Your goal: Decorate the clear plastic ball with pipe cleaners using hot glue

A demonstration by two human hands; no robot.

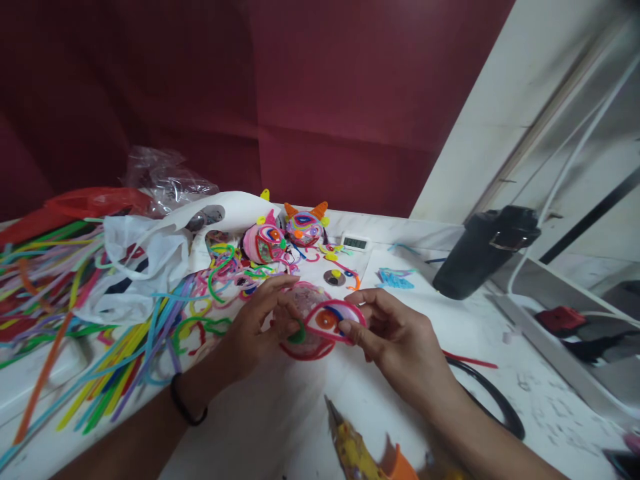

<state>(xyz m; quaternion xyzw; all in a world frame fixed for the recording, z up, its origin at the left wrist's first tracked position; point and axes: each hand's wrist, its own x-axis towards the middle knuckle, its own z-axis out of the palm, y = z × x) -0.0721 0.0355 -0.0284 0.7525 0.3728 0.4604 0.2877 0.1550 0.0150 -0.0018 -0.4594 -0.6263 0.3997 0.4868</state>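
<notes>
My right hand (400, 337) pinches an eye-shaped pipe-cleaner piece (327, 320), pink-rimmed with an orange and blue middle, between thumb and fingers. The piece is in front of a round, see-through ball (305, 350) edged in pink-red; whether the two touch I cannot tell. My left hand (263, 320) is closed at the ball's left side, its fingertips by a small green piece (299, 331) on the ball's front. Below the hands lies a yellow glue gun (350, 440), its nozzle pointing up toward the ball.
Two decorated balls, one pink (263, 241) and one orange-horned (304, 227), stand at the back beside a digital timer (355, 243). Loose pipe cleaners (120, 353) cover the left. A black bottle (483, 250), a black cable (493, 400) and a box of plugs (560, 323) are on the right.
</notes>
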